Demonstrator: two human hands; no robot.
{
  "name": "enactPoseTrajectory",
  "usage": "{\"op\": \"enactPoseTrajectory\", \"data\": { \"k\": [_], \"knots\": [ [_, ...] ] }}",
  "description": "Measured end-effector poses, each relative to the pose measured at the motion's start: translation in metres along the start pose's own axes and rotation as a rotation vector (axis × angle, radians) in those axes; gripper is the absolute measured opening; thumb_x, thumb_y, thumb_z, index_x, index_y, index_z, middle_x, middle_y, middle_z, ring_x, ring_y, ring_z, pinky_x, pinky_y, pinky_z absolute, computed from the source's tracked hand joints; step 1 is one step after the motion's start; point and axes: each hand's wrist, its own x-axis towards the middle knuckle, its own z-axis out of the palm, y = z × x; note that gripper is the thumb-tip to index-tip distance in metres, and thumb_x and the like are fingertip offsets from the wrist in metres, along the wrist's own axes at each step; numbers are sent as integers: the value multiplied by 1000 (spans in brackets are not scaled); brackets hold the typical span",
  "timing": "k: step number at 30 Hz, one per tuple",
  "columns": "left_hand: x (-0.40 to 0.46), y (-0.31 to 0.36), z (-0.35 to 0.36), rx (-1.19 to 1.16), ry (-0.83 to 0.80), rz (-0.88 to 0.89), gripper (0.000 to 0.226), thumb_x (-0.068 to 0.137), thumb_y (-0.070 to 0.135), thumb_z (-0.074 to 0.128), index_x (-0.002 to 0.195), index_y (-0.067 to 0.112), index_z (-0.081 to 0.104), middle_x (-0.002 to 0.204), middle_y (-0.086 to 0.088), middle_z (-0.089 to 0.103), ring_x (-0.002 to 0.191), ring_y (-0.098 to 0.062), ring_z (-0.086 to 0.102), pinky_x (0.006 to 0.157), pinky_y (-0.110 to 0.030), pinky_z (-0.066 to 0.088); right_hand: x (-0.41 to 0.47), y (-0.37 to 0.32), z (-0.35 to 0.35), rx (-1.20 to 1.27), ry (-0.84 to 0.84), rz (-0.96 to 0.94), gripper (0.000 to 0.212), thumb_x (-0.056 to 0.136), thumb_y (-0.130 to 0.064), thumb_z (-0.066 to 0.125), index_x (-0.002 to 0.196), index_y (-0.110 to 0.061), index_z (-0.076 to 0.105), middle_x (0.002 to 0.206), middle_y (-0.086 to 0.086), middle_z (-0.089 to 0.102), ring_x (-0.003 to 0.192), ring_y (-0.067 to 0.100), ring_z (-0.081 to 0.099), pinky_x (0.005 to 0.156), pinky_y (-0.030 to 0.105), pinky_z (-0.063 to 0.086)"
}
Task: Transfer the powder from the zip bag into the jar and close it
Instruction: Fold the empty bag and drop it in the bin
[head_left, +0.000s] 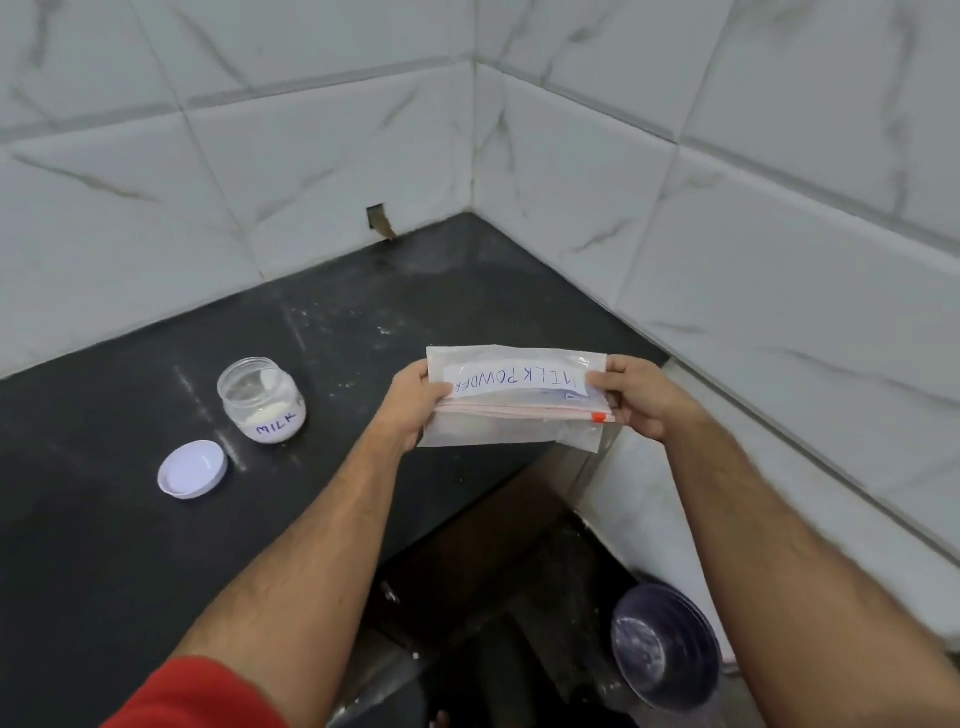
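A clear zip bag (514, 400) labelled "MILK POWDER" is held flat and folded over the counter's front edge. My left hand (413, 402) pinches its left end and my right hand (636, 397) pinches its right end, by the orange zip slider. The bag looks nearly flat. To the left, a small clear jar (261, 399) marked "MILK" stands open on the black counter (130, 545), with white powder in its bottom. Its white lid (192, 469) lies upside down just in front of it.
White marble-look tiled walls (727, 234) meet in a corner behind the counter. Powder dust marks the counter surface. Below the counter's edge, on the floor at lower right, a dark purple bowl (665, 644) sits dusted with white.
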Motion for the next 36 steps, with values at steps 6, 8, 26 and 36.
{"op": "enactPoseTrajectory", "data": {
  "k": [6, 8, 26, 36],
  "knots": [
    [-13, -3, 55, -110, -5, -6, 26, 96, 4, 57, 122, 7, 60, 118, -11, 69, 101, -24, 69, 83, -39, 59, -34, 25, -52, 99, 122, -83, 12, 100, -3, 55, 111, -4, 60, 98, 11, 72, 63, 10, 73, 44, 22, 54],
    [-19, -12, 81, -190, -9, -50, 25, 100, 20, 57, 121, 8, 62, 119, -10, 70, 103, -24, 68, 85, -40, 58, -43, 38, -74, 188, 164, -94, 13, 99, -3, 55, 109, -6, 62, 100, 11, 73, 66, 14, 73, 46, 23, 55],
    [-171, -143, 378, -875, -114, -519, 116, 62, 94, 38, 145, 13, 38, 141, -20, 54, 125, -37, 57, 108, -59, 40, -139, 184, -258, 683, 208, 28, 19, 96, 8, 50, 95, -10, 57, 86, 10, 74, 66, 17, 74, 55, 35, 62],
    [-170, -157, 403, -312, -47, -317, 48, 89, 3, 67, 131, 11, 45, 117, -11, 68, 98, -28, 71, 69, -40, 60, -155, 267, -282, 247, 113, 207, 29, 89, 5, 65, 103, -16, 50, 113, 8, 67, 96, 26, 71, 84, 43, 60]
  ]
}}
